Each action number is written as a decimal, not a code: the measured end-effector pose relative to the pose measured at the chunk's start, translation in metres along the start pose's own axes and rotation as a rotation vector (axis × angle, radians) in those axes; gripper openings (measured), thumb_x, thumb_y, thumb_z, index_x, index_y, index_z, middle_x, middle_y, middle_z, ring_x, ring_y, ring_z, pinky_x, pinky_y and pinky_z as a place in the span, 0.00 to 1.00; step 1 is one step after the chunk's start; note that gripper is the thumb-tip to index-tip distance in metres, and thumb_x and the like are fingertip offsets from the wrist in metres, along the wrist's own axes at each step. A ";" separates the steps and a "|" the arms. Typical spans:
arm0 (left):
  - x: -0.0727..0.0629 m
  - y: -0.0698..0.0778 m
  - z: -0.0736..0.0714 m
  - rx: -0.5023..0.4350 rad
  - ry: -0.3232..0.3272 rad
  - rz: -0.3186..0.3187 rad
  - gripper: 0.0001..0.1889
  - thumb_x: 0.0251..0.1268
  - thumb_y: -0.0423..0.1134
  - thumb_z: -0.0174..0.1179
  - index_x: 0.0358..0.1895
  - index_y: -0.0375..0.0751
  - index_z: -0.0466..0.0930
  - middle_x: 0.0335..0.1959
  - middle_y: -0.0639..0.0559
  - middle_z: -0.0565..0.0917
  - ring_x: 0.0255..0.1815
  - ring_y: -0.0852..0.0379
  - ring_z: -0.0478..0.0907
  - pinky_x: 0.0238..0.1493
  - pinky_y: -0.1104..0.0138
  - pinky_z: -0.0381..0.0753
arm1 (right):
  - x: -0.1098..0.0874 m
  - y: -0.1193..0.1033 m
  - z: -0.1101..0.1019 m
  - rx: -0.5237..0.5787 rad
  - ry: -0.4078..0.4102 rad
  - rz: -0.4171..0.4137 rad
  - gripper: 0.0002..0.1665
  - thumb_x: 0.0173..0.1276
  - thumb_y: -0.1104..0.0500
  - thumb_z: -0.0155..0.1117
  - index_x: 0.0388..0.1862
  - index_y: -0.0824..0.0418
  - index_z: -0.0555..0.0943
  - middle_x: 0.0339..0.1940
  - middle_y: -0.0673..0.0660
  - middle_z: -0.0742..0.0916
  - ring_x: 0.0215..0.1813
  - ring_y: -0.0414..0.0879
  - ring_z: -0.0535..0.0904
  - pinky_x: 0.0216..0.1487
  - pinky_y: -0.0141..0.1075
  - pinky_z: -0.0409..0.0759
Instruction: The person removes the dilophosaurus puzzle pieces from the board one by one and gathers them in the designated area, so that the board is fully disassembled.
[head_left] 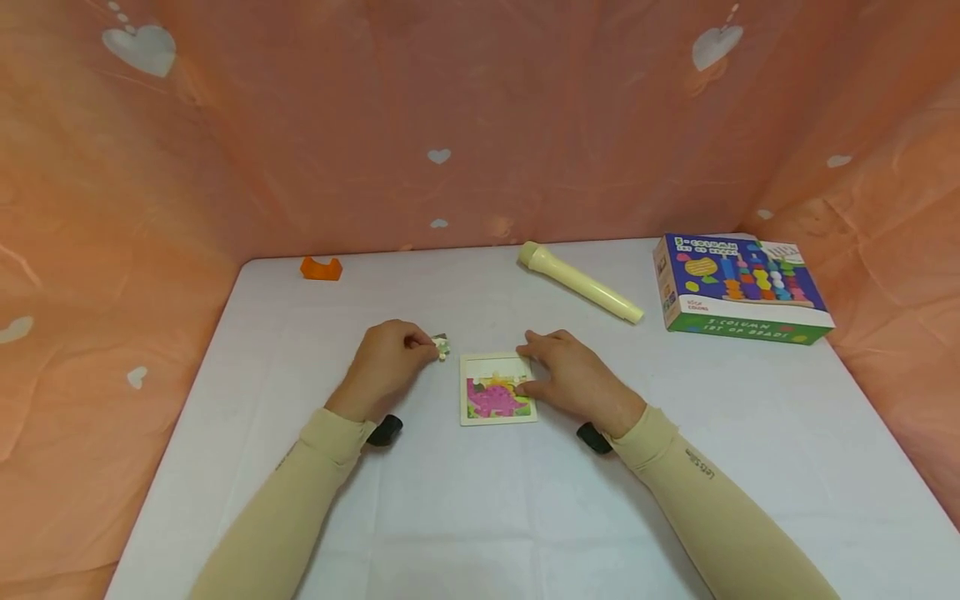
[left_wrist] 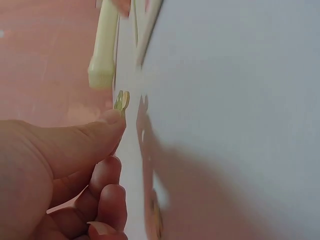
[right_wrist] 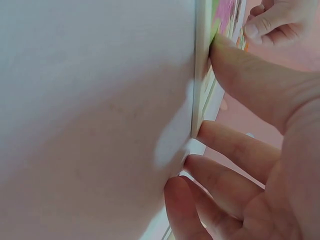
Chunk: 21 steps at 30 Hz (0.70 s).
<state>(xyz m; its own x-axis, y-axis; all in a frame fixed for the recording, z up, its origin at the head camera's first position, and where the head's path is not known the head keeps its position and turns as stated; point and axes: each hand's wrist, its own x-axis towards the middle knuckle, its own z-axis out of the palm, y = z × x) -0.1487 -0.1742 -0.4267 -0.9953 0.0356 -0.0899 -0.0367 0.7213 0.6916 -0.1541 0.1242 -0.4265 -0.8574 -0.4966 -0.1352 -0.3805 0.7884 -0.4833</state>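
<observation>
Small work like this seems best done with a light pinch near the rim of the puzzle piece (head_left: pixel 442 347), its tabs left clear of the fingertips and its printed face turned up so the outline can be compared with the bare strip across the upper part of the dinosaur puzzle board (head_left: pixel 463 392). The board lies flat on the worktop (head_left: pixel 450 508), near the centre of the frame and a little below it; steady, gentle pressure at its edge should stop it sliding without covering the bare strip. The left hand (head_left: pixel 388 358), left of centre, grasps the piece between thumb and index finger, the gap closed down to its thickness, other fingers curled below; piece and board are apart, just beside each other. The right hand (head_left: pixel 573 379), right of centre, is clenched on nothing: its thumb rests on the board's right side and its index finger touches the upper right corner, the 2 spread well apart, with the other fingers loosely bent beyond the corner.
</observation>
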 end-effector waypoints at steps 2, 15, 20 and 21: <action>0.000 -0.007 -0.008 0.011 0.012 -0.003 0.05 0.71 0.40 0.72 0.39 0.45 0.93 0.39 0.48 0.89 0.42 0.50 0.79 0.44 0.62 0.77 | 0.000 0.000 0.000 -0.004 0.004 -0.002 0.41 0.69 0.44 0.80 0.75 0.61 0.80 0.84 0.60 0.74 0.79 0.58 0.73 0.78 0.55 0.75; 0.000 -0.020 -0.021 0.074 -0.013 -0.007 0.05 0.72 0.40 0.72 0.42 0.43 0.92 0.40 0.47 0.91 0.43 0.50 0.79 0.45 0.61 0.76 | -0.001 0.000 0.001 0.011 0.017 -0.028 0.39 0.69 0.47 0.80 0.74 0.61 0.80 0.84 0.62 0.74 0.79 0.60 0.73 0.78 0.55 0.74; 0.002 -0.021 -0.020 0.083 -0.007 0.010 0.05 0.72 0.39 0.72 0.42 0.42 0.93 0.37 0.47 0.89 0.42 0.50 0.80 0.45 0.61 0.77 | -0.001 -0.001 0.001 0.010 0.012 -0.014 0.40 0.69 0.47 0.80 0.74 0.61 0.80 0.84 0.62 0.74 0.80 0.60 0.73 0.78 0.55 0.74; 0.002 -0.022 -0.020 0.083 -0.006 0.013 0.05 0.72 0.39 0.72 0.42 0.42 0.93 0.37 0.47 0.89 0.42 0.50 0.80 0.45 0.61 0.77 | -0.001 -0.001 0.001 0.012 0.011 -0.012 0.40 0.69 0.47 0.80 0.75 0.61 0.80 0.84 0.62 0.74 0.80 0.60 0.73 0.79 0.55 0.74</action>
<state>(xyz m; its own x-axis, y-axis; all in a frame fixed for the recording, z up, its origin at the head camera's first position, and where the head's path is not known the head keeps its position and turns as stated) -0.1515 -0.2037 -0.4273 -0.9951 0.0497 -0.0859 -0.0158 0.7754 0.6313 -0.1531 0.1236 -0.4268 -0.8566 -0.5018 -0.1203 -0.3864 0.7783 -0.4950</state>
